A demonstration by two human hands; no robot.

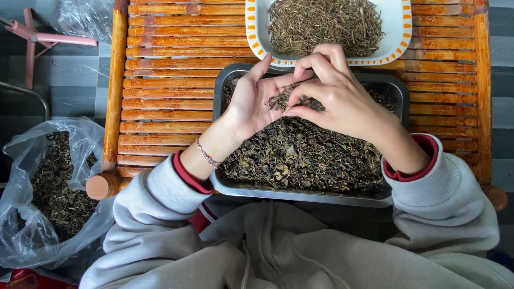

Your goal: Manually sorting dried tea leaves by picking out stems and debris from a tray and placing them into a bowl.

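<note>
The left hand is lying open, palm up, cradling a small pile of dried leaves over the metal tray; the right hand is pinching into that pile, just near the white dish of stems at the far side

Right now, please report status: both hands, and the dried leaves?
Left hand open, palm up, cupping dark dried leaves. Right hand pinching into them. Both over grey metal tray. Nothing in the way.
</note>
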